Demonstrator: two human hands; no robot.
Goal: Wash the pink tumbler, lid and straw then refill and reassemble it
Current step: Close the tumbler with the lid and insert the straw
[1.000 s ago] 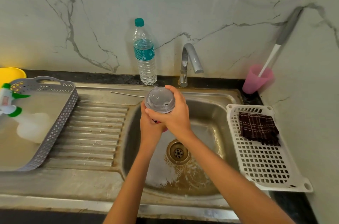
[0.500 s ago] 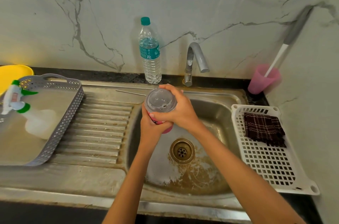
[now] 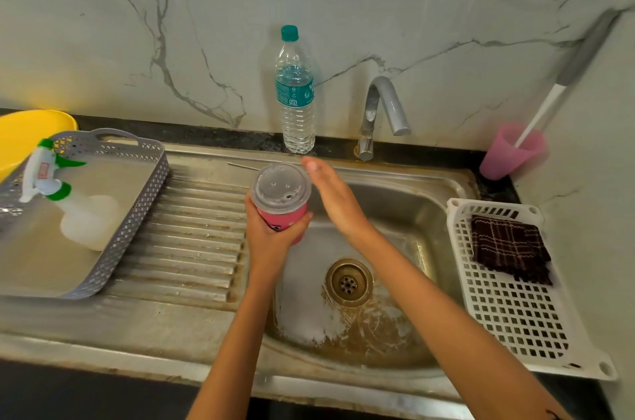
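My left hand (image 3: 271,241) grips the pink tumbler (image 3: 284,218) upright over the left edge of the sink basin (image 3: 405,213). A clear grey lid (image 3: 281,188) sits on top of the tumbler. My right hand (image 3: 335,199) is just right of the lid, fingers straight and held together, holding nothing. A thin metal straw (image 3: 244,166) lies on the steel ledge behind the tumbler. A water bottle (image 3: 296,93) with a teal cap stands against the wall, left of the tap (image 3: 381,110).
A grey perforated tray (image 3: 137,223) with a white spray bottle (image 3: 68,206) sits on the drainboard at left, a yellow bowl (image 3: 31,131) behind it. A white basket (image 3: 515,316) with a dark checked cloth (image 3: 508,247) is right of the sink. A pink cup (image 3: 508,155) holds a brush.
My right hand has let go of the lid and moved off to its right, fingers now straight. The left hand still holds the tumbler in about the same place.
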